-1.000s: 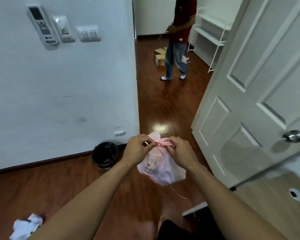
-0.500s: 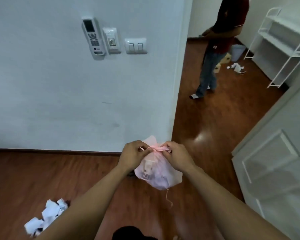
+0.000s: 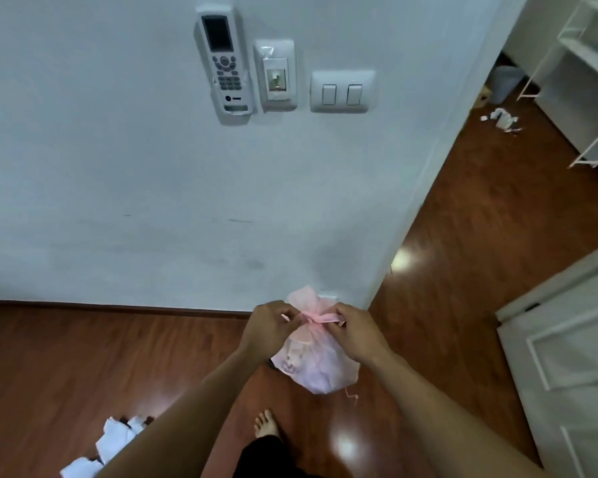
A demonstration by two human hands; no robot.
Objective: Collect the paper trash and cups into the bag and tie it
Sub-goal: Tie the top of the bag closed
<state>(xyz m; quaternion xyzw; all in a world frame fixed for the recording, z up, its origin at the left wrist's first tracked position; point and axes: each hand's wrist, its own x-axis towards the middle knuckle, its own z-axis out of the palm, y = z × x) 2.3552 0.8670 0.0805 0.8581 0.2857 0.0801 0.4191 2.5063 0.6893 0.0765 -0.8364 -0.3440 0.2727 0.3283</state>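
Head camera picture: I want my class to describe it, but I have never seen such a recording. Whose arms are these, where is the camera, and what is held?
There is no machine here. The camera sits on a person's head and looks forward and down, so the two bare arms reaching in from below are that person's own. The left hand and the right hand each pinch a pink strip at the neck of a thin translucent pink plastic bag, where the strips cross in a knot; the bag hangs above the brown wooden floor. Crumpled white paper lies on the floor at lower left, and more paper scraps lie beyond the doorway. A white remote control hangs on the wall.
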